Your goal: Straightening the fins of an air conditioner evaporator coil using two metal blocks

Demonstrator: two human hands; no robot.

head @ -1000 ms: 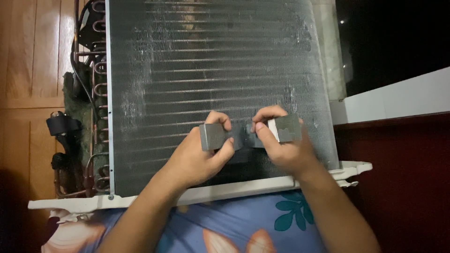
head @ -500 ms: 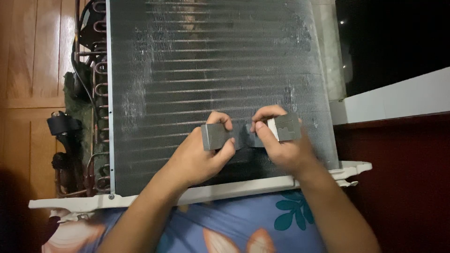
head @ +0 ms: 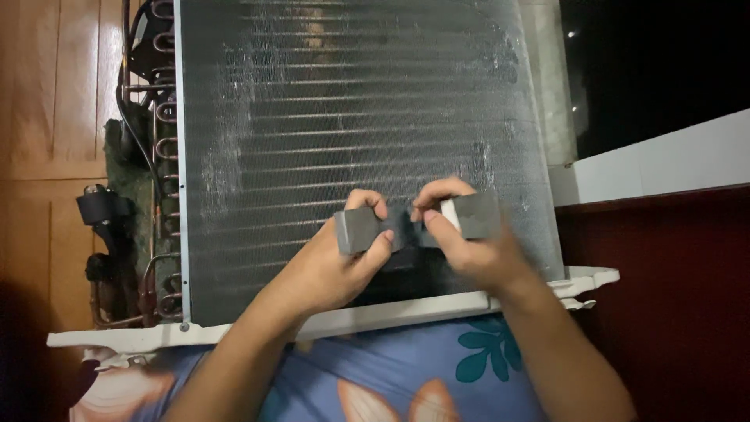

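Observation:
A large finned metal coil panel [head: 351, 117] of an air-conditioner unit lies in front of me, its fins dusty and grey. Both hands hold a strip of dark grey foam [head: 406, 227] against the lower part of the fins. My left hand [head: 336, 262] pinches the strip's left end [head: 355, 232] between thumb and fingers. My right hand [head: 469, 246] grips the right end [head: 476, 215], where a white edge shows. The middle of the strip is partly hidden by my fingers.
Copper tube bends [head: 160, 125] and black wiring [head: 101, 211] run down the coil's left side. A white plastic base tray [head: 328, 320] edges the bottom. Blue floral cloth [head: 391, 375] lies below. Wooden panels [head: 47, 117] stand left, a dark red wall [head: 664, 273] right.

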